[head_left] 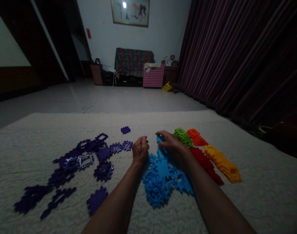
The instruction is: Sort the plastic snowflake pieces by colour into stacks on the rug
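Observation:
Flat toothed plastic pieces lie sorted by colour on a pale quilted cover. My left hand [140, 149] is closed, fingers curled, between the purple pieces [104, 153] and the blue pile [163, 167]; whatever it holds, if anything, is hidden. My right hand [171, 143] reaches over the far end of the blue pile, thumb and fingers curved around a blue piece [160, 138]. Whether it grips that piece is hard to tell. A single purple square [125, 130] lies beyond my left hand.
Right of my right hand are green [183, 137], orange [196, 137], red [206, 165] and yellow [222, 162] piles. Beyond the pale cover [114, 120] are a tiled floor, a low cabinet under cloths [133, 61] and a dark curtain at the right.

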Available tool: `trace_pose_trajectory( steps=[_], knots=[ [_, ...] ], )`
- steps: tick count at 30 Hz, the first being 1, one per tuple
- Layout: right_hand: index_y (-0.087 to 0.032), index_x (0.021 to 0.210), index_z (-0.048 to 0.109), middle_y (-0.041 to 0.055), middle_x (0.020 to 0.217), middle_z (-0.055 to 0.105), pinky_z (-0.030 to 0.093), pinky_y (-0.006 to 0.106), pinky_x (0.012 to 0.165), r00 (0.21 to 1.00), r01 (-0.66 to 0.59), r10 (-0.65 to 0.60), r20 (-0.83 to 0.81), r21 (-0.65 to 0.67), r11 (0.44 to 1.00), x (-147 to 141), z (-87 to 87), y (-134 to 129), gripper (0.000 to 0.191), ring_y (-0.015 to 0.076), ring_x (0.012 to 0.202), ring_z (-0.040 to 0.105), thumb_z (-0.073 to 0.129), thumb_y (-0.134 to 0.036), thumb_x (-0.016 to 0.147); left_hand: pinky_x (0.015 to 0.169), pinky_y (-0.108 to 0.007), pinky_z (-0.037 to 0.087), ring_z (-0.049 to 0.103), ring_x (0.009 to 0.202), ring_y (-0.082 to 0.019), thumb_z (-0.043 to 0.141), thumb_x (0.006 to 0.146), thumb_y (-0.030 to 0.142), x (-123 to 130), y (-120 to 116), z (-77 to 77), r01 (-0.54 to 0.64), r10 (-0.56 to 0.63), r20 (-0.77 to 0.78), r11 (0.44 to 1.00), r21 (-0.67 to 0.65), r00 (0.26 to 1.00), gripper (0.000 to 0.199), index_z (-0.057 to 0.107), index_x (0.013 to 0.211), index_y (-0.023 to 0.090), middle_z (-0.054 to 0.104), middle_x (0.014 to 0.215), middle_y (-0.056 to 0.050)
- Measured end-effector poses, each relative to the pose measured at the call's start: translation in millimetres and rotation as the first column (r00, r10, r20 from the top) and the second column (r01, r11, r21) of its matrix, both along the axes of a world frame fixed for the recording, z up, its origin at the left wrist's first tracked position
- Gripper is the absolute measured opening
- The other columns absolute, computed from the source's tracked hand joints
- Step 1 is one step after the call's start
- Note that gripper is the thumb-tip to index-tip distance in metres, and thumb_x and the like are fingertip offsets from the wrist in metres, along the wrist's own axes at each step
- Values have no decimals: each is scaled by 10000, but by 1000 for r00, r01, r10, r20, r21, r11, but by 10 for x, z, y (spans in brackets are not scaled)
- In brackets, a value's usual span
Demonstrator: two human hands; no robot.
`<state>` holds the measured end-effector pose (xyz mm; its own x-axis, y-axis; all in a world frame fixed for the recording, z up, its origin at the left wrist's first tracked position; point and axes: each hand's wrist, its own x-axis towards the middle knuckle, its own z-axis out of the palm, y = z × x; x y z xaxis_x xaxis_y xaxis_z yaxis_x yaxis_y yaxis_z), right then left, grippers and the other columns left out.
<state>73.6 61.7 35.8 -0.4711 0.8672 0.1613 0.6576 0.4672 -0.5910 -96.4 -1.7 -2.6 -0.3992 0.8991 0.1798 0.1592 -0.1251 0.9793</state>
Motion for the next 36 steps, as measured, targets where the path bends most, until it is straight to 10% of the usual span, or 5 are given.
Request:
trace_pose_trajectory(
  steps=[28, 36],
  knots=[
    [-172, 1144, 643, 110, 1193, 651, 407, 317, 1022, 982, 109, -136, 129, 201, 974, -1, -335, 140, 368, 201, 1133, 569, 549, -78, 802, 555, -266, 481, 634, 589, -154, 458, 853, 445, 13, 9, -1, 1, -2, 45, 1000, 5, 999, 410, 700, 949, 128, 683, 733, -59],
    [-148, 1154, 680, 139, 1236, 639, 438, 305, 999, 953, 164, -190, 237, 125, 978, 8, -14, 34, 399, 229, 1175, 570, 588, -89, 770, 552, -266, 474, 631, 577, -151, 453, 854, 446, 10, 11, 5, 4, -3, 33, 1000, -8, 999, 406, 696, 945, 134, 678, 723, -50]
  ],
)
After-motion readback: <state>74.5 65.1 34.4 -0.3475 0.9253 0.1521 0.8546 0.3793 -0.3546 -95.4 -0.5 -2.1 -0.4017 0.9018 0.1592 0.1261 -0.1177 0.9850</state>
